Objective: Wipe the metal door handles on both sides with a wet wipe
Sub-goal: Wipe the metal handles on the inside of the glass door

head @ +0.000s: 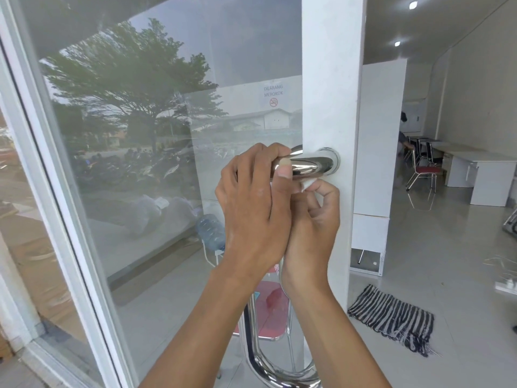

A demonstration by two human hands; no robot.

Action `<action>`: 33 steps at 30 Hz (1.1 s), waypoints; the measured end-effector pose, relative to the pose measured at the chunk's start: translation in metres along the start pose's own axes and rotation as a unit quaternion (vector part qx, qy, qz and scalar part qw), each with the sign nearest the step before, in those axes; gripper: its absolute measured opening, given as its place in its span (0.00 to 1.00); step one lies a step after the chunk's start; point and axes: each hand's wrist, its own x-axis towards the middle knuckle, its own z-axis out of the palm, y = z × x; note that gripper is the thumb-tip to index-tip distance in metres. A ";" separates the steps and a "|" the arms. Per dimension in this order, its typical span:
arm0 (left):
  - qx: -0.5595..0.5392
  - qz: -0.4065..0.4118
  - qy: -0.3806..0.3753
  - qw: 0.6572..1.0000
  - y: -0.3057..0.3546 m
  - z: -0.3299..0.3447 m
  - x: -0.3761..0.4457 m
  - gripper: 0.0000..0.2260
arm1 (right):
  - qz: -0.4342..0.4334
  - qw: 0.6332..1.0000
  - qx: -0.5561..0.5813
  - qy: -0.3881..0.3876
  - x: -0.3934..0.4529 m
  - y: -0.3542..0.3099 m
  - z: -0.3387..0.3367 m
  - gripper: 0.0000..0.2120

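1. Where the white door frame meets the glass, the metal handle sticks out leftward.
2. Left hand — fingers clenched around the handle.
3. Right hand pinches a white wipe under the handle — touching it.

Both forearms reach up and away side by side. The left hand curls in a closed grip, thumb forward; the right hand, just beside it, pinches its fingertips together.
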 end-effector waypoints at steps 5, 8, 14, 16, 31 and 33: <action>-0.001 0.008 -0.001 1.000 -0.003 0.000 0.000 0.17 | -0.003 0.998 0.013 0.055 0.006 -0.006 -0.004 0.08; -0.008 0.006 -0.004 1.000 -0.004 -0.001 -0.001 0.17 | -0.045 0.994 -0.016 0.097 0.008 -0.013 -0.008 0.08; -0.002 0.010 0.006 1.000 -0.004 0.000 -0.002 0.19 | -0.194 0.963 -0.151 0.109 0.003 -0.011 -0.008 0.11; 0.002 0.016 0.005 1.000 -0.005 0.000 -0.001 0.19 | -0.232 0.947 -0.191 0.116 0.004 -0.009 -0.010 0.09; 0.015 0.032 0.014 0.999 -0.006 0.003 -0.001 0.20 | -0.324 0.849 -0.418 0.018 0.039 -0.025 -0.017 0.18; 0.017 0.031 0.016 0.999 -0.006 0.004 -0.002 0.19 | -0.315 0.830 -0.460 0.003 0.042 -0.029 -0.017 0.20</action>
